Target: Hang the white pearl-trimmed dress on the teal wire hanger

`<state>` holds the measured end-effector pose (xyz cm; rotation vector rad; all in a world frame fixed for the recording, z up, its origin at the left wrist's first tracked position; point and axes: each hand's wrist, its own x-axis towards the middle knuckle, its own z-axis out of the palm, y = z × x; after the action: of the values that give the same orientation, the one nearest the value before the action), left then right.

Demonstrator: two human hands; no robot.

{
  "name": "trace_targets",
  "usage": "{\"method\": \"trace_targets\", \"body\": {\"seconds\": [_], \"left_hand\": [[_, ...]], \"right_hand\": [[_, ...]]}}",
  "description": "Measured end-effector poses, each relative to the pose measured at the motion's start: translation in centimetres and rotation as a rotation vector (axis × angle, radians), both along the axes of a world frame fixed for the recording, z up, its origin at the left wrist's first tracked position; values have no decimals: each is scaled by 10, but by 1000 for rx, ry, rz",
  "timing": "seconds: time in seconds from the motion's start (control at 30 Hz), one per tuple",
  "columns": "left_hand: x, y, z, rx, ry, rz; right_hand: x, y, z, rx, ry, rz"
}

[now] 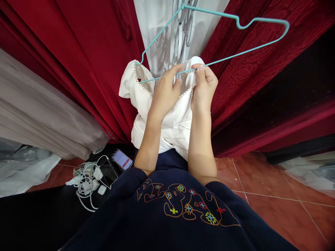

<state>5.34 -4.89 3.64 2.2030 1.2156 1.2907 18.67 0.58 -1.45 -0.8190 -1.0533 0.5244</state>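
Observation:
A white garment point(178, 120) with a pearl-beaded neckline hangs in front of me, partly on a light-blue wire hanger point(243, 54). One shoulder of the garment is over the hanger's left end; the hanger's right end sticks out bare beyond the other shoulder. My left hand point(166, 90) is curled at the neckline over the hanger's bottom wire, thumb and fingers bent around it. With thumb and fingers pinched, my right hand point(204, 82) holds the garment's right shoulder edge against the wire.
Red curtains point(104, 52) hang on both sides, with whitish fabric point(34, 104) at the left. On a black surface point(39, 212) at lower left lie tangled white cables point(85, 186) and a lit phone point(122, 159). Red floor tiles point(272, 188) show at lower right.

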Motion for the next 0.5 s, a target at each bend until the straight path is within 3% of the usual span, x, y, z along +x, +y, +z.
{"method": "trace_targets", "body": {"seconds": [0.1,0.23,0.37,0.5], "left_hand": [[9,-3,9,48,79,-41],[6,-10,19,99,211,40],[3,-18,28,46,404,133],[4,-20,31,44,563,190]], "right_hand": [[-2,-10,3,24,69,67],[10,-6,-2,115,234,115],[46,10,-9,137,512,-47],[94,23,-3,221,631,-266]]}}
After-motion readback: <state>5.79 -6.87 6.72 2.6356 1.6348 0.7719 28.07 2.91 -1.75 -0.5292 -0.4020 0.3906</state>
